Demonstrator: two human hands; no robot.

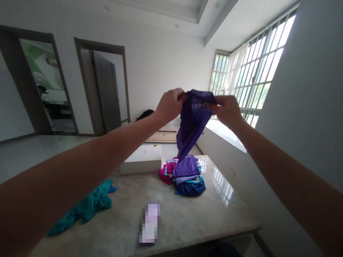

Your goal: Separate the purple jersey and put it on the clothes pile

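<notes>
A purple garment (191,125) with white print hangs in the air above the table. My left hand (169,105) grips its top edge on the left side, and my right hand (227,110) grips the top edge on the right. The cloth's lower end drops toward a pile of clothes (184,175) in purple, blue, pink and teal on the marble table (214,210). Both arms are stretched forward at about head height.
A crumpled teal garment (85,207) lies at the table's left edge. A flat white box (142,159) sits behind the pile. A blurred small object (150,223) lies near the front edge. Open doorways are at the left, barred windows at the right.
</notes>
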